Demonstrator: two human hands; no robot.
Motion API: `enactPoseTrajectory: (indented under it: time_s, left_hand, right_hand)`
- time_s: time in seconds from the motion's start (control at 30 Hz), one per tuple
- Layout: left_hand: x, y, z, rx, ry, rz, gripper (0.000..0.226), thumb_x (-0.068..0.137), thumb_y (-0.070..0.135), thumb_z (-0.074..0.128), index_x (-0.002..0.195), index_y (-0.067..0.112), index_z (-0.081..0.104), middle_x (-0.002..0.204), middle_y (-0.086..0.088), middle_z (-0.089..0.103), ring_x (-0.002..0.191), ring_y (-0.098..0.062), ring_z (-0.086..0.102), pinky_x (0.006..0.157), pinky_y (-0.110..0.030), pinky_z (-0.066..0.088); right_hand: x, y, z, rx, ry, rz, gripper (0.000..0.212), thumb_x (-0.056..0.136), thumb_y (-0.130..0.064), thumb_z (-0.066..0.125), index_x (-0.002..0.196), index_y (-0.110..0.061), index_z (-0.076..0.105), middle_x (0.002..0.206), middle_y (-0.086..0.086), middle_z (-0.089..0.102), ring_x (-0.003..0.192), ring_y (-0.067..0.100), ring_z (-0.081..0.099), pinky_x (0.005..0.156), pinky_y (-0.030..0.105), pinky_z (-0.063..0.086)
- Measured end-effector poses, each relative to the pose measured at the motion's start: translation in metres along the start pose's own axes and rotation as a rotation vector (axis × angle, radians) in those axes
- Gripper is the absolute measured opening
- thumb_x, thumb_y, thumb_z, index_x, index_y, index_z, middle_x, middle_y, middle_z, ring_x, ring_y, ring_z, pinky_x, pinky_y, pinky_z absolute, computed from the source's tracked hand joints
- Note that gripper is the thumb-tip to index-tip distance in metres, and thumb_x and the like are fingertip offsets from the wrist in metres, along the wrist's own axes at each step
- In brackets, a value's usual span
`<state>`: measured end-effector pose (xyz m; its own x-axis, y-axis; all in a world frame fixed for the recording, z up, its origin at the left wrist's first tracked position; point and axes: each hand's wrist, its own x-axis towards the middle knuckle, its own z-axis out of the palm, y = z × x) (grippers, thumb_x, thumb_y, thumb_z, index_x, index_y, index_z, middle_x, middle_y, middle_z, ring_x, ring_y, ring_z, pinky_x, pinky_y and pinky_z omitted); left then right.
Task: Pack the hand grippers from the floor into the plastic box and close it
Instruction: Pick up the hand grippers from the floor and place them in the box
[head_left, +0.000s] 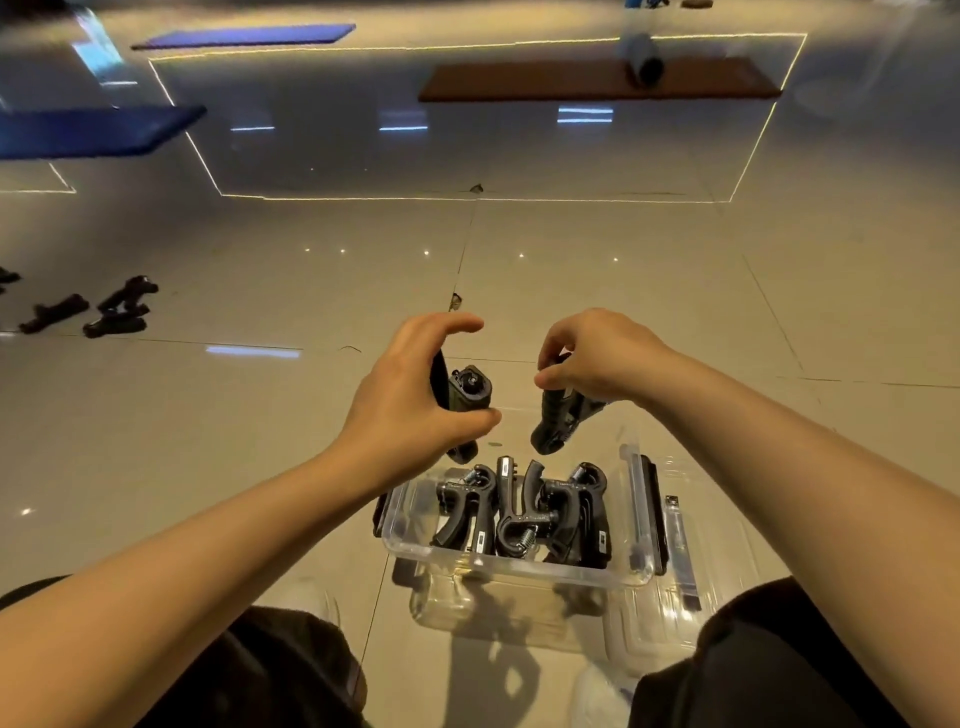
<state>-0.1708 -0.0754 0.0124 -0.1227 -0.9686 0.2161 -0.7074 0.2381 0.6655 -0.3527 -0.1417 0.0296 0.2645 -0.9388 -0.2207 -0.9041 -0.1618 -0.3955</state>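
Head view, looking down: no brand or writing can be read anywhere; small pale tags on the hand grippers in the box (519, 512) are too small to make out. Both hands are held above the far edge of the clear plastic box (519, 571), which sits low in the centre of the frame on the floor between the person's knees. Its lid (670, 525) lies just beside its right side, transparent and hard to trace against the tiles. The left hand (410, 400) curls its thumb and fingers around a black hand gripper (465, 397), whose far handle is mostly hidden behind the palm. The right hand (587, 364) pinches another black hand gripper (558, 421) from above, the gripper hanging down toward the box; its upper part is covered by the fingers. More hand grippers on the floor (104, 309) lie at the left edge of the frame, one cut off by the border. The floor (675, 291) is glossy beige tile with bright reflections. Blue mats (98, 130) lie at the upper left, a brown mat (571, 80) at the upper right with a blurred rolled item (641, 57) on it.
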Motion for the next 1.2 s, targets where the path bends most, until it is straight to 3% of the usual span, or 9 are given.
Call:
enactPoseTrajectory:
  time_s: [0.13, 0.23, 0.37, 0.5, 0.63, 0.73, 0.83, 0.97, 1.2]
  left_hand:
    - [-0.011, -0.018, 0.007, 0.058, -0.145, 0.059, 0.065, 0.067, 0.041, 0.077, 0.121, 0.044, 0.042, 0.127, 0.019, 0.041, 0.11, -0.003, 0.045, 0.091, -0.025, 0.043]
    - [-0.014, -0.039, 0.003, 0.115, -0.207, 0.034, 0.066, 0.067, 0.04, 0.078, 0.124, 0.041, 0.045, 0.127, 0.019, 0.041, 0.109, -0.002, 0.045, 0.09, -0.025, 0.043]
    - [-0.013, -0.059, 0.0, 0.175, -0.261, 0.038, 0.072, 0.067, 0.042, 0.076, 0.131, 0.036, 0.042, 0.128, 0.02, 0.039, 0.106, -0.005, 0.048, 0.092, -0.029, 0.044]
    - [-0.012, -0.086, 0.005, 0.296, -0.376, 0.138, 0.075, 0.064, 0.062, 0.055, 0.133, 0.038, 0.039, 0.133, 0.016, 0.039, 0.094, -0.009, 0.056, 0.09, -0.03, 0.043]
    - [-0.008, -0.116, 0.024, 0.339, -0.452, 0.188, 0.073, 0.067, 0.054, 0.059, 0.134, 0.035, 0.041, 0.134, 0.012, 0.039, 0.078, 0.004, 0.043, 0.091, -0.032, 0.037]
    - [-0.002, -0.139, 0.042, 0.271, -0.433, 0.203, 0.07, 0.067, 0.052, 0.063, 0.131, 0.031, 0.045, 0.131, 0.01, 0.043, 0.087, 0.003, 0.043, 0.092, -0.037, 0.041]
    - [-0.003, -0.161, 0.066, 0.269, -0.413, 0.298, 0.069, 0.067, 0.051, 0.065, 0.129, 0.028, 0.047, 0.127, 0.008, 0.047, 0.104, -0.008, 0.051, 0.088, -0.04, 0.042]
    - [-0.005, -0.189, 0.088, 0.308, -0.32, 0.353, 0.064, 0.068, 0.053, 0.064, 0.126, 0.028, 0.05, 0.129, 0.003, 0.048, 0.097, -0.008, 0.05, 0.09, -0.038, 0.028]
    - [-0.023, -0.224, 0.13, 0.25, -0.243, 0.223, 0.067, 0.066, 0.047, 0.067, 0.127, 0.031, 0.047, 0.134, 0.0, 0.047, 0.103, -0.018, 0.053, 0.089, -0.035, 0.024]
  right_hand:
    - [-0.002, 0.003, 0.01, -0.033, -0.029, -0.092, 0.021, 0.087, -0.035, 0.062, 0.106, -0.026, 0.064, 0.106, -0.003, 0.051, 0.095, 0.016, 0.049, 0.07, 0.027, 0.04]
    - [-0.002, 0.008, 0.024, -0.038, -0.054, -0.1, 0.022, 0.089, -0.037, 0.06, 0.108, -0.027, 0.062, 0.113, -0.002, 0.05, 0.101, 0.018, 0.05, 0.08, 0.029, 0.043]
    - [0.006, 0.012, 0.041, -0.12, -0.107, -0.105, 0.023, 0.089, -0.039, 0.059, 0.108, -0.028, 0.063, 0.111, -0.003, 0.054, 0.101, 0.018, 0.051, 0.079, 0.03, 0.043]
    - [0.02, 0.009, 0.064, -0.248, -0.239, -0.182, 0.03, 0.088, -0.046, 0.058, 0.113, -0.03, 0.06, 0.114, -0.005, 0.062, 0.101, 0.017, 0.055, 0.082, 0.033, 0.047]
    - [0.042, 0.011, 0.086, -0.35, -0.352, -0.246, 0.033, 0.089, -0.05, 0.054, 0.114, -0.03, 0.058, 0.112, -0.005, 0.061, 0.097, 0.017, 0.055, 0.076, 0.031, 0.044]
    - [0.06, 0.023, 0.101, -0.436, -0.405, -0.319, 0.038, 0.09, -0.053, 0.049, 0.12, -0.031, 0.056, 0.116, -0.003, 0.055, 0.1, 0.018, 0.054, 0.078, 0.031, 0.044]
    - [0.076, 0.043, 0.121, -0.48, -0.434, -0.324, 0.04, 0.09, -0.056, 0.045, 0.124, -0.035, 0.053, 0.12, -0.002, 0.051, 0.102, 0.019, 0.054, 0.082, 0.031, 0.045]
    - [0.092, 0.063, 0.133, -0.454, -0.409, -0.22, 0.04, 0.09, -0.06, 0.04, 0.118, -0.036, 0.055, 0.112, -0.006, 0.056, 0.1, 0.018, 0.055, 0.074, 0.03, 0.042]
    - [0.117, 0.071, 0.138, -0.121, -0.588, -0.063, 0.035, 0.089, -0.054, 0.047, 0.112, -0.032, 0.063, 0.107, -0.012, 0.061, 0.1, 0.011, 0.054, 0.089, 0.03, 0.043]
